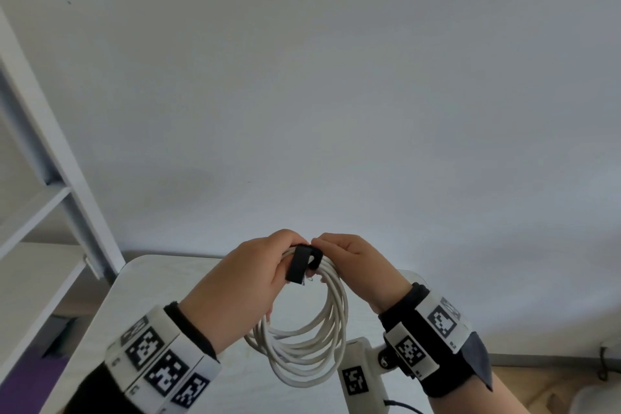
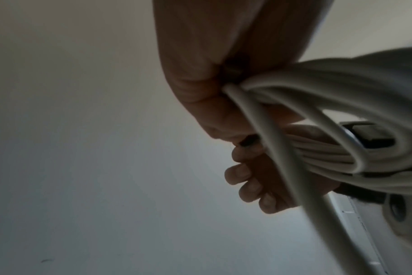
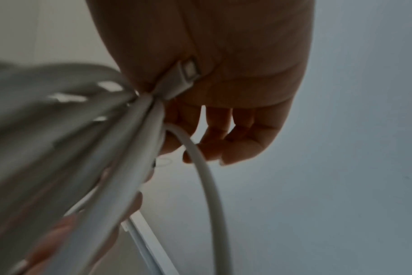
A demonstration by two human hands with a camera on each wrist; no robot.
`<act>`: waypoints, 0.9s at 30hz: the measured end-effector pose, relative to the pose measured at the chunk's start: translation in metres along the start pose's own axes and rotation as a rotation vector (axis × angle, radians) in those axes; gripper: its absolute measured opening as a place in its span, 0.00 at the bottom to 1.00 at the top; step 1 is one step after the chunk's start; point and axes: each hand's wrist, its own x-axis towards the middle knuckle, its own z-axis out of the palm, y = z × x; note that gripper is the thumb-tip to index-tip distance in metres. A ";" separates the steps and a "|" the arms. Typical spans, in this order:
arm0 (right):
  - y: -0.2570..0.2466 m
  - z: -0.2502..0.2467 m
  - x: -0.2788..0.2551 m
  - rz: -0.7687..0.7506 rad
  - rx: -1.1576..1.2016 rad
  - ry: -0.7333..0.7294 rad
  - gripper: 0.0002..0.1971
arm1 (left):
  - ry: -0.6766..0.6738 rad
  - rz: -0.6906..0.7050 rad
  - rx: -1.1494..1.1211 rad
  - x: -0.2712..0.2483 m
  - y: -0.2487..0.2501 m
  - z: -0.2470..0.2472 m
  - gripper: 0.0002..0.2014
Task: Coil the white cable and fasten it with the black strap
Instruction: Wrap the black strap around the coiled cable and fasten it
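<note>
Left hand (image 1: 242,279) grips the top of the white cable (image 1: 319,339) coil; black strap (image 1: 300,262) sits between the hands, right hand (image 1: 356,265) pinching it, loose tail hanging toward the left palm.

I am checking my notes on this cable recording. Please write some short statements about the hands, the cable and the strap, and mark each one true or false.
1. The white cable is already wound into several loops. True.
2. The coil lies flat on the table. False: both hands hold it up in the air above the table, and the loops hang down.
3. The black strap sits at the top of the coil, between the two hands. True.
4. The left hand is away from the cable. False: it grips the top of the coil.
5. The right hand rests open on the table. False: its fingers are curled at the top of the coil, at the strap.
</note>
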 end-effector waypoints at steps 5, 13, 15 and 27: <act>-0.004 -0.003 0.000 -0.067 -0.184 0.148 0.18 | 0.028 -0.022 0.093 0.004 0.000 0.000 0.09; -0.022 0.008 -0.022 -0.280 -0.313 0.429 0.19 | 0.086 -0.028 0.176 0.010 0.002 -0.001 0.10; -0.024 0.013 -0.025 -0.289 -0.436 0.408 0.19 | 0.089 -0.036 0.188 0.011 0.003 -0.001 0.09; -0.023 0.011 -0.026 -0.188 -0.285 0.304 0.08 | 0.182 0.003 0.116 0.012 0.000 -0.008 0.10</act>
